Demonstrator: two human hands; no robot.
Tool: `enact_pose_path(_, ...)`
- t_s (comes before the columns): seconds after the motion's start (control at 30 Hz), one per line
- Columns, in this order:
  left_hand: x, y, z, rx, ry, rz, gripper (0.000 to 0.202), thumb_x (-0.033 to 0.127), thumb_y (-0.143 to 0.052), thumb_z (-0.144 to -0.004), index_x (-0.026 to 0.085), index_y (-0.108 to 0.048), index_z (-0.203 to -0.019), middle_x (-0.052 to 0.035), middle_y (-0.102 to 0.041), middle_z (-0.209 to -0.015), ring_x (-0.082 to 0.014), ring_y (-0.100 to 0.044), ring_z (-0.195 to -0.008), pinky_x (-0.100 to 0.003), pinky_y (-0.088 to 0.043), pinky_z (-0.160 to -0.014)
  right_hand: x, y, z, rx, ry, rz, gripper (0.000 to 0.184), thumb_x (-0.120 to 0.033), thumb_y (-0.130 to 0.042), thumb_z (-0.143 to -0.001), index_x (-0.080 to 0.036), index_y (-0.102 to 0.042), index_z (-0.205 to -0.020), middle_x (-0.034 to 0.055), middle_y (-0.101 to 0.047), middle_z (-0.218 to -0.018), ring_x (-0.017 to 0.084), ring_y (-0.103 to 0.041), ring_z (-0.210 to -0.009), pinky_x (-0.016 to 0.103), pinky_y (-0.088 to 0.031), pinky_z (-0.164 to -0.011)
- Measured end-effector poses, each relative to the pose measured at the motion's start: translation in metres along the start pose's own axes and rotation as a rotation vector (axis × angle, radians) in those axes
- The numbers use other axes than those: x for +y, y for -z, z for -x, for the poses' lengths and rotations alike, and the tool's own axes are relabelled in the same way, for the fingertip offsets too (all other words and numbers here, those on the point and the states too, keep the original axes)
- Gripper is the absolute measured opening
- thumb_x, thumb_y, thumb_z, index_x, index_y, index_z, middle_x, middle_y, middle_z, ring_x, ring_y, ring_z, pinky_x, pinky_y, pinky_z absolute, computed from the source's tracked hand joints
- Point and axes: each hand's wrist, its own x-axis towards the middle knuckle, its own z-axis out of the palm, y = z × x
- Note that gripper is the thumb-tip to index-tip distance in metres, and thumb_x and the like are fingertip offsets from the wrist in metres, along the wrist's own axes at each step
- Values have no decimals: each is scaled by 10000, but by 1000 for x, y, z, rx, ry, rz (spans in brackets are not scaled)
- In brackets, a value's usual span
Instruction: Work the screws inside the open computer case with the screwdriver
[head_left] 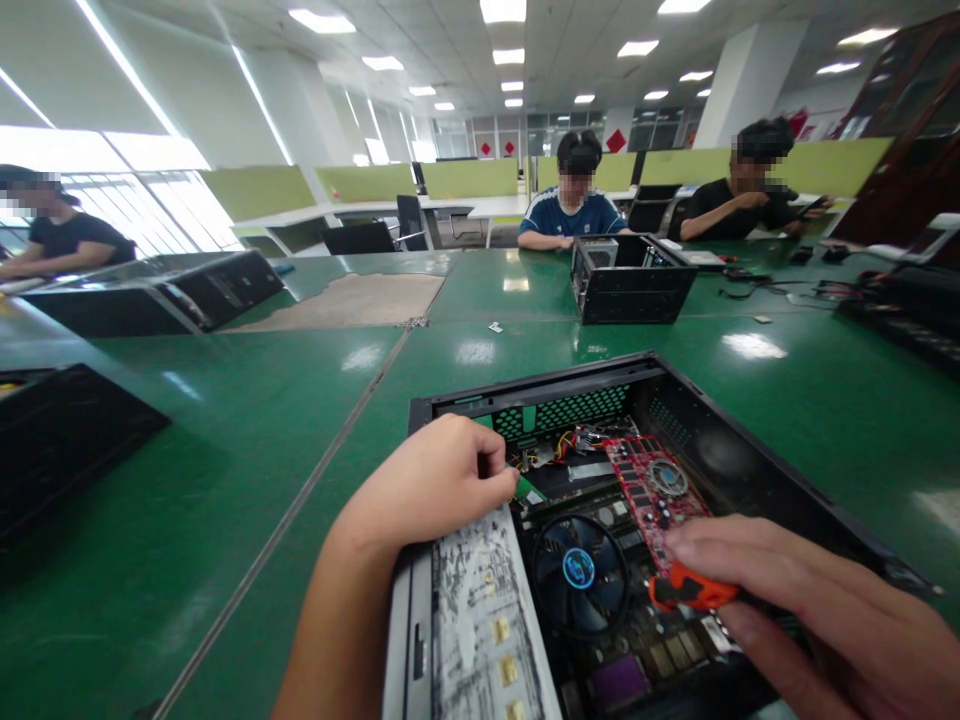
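An opened black computer case (pixel 540 385) lies before me on the green table. My left hand (pixel 450 480) reaches over its pale metal drive bay (pixel 480 600), fingers closed on a green memory stick (pixel 531 490) with a white label. In my right hand (pixel 795 590) is a screwdriver (pixel 694 588) with an orange and black handle; its shaft cannot be made out. A red graphics card (pixel 656 490) with a small round fan lies just beyond the right fingertips. Between the hands, inside the case, sits a black cooling fan (pixel 579 570) with a blue hub.
Another black case (pixel 634 285) stands across the table, with a person in a blue shirt (pixel 574 205) behind it. More cases (pixel 150 290) lie at the left. Loose cables (pixel 780 285) spread at the right. Two more people sit at the table's sides.
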Motion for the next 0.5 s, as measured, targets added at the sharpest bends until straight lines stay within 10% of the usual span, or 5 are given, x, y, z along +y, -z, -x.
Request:
enact_pose_path(0.3,2,-2,-2,70,-62,10,250,261,-570,-808,176,-603,-576,40,-561,-531,-102,-497,-520,-244,-335,-526,-14,0,-21,113,79,-34,123,-332,-548,-997,-230,-607,-1031,18,-800,-849,155,-779,-795,200,-598,-852)
enact_pose_path(0.5,-4,2,30,451,-430,304,309,291,-593,-872,194,-545,-583,18,-655,-613,-122,-609,-601,-291,-529,-786,-21,-12,-15,299,97,58,74,-182,-627,-950,-191,-624,-1023,9,-793,-811,150,-749,-738,290,-555,-865)
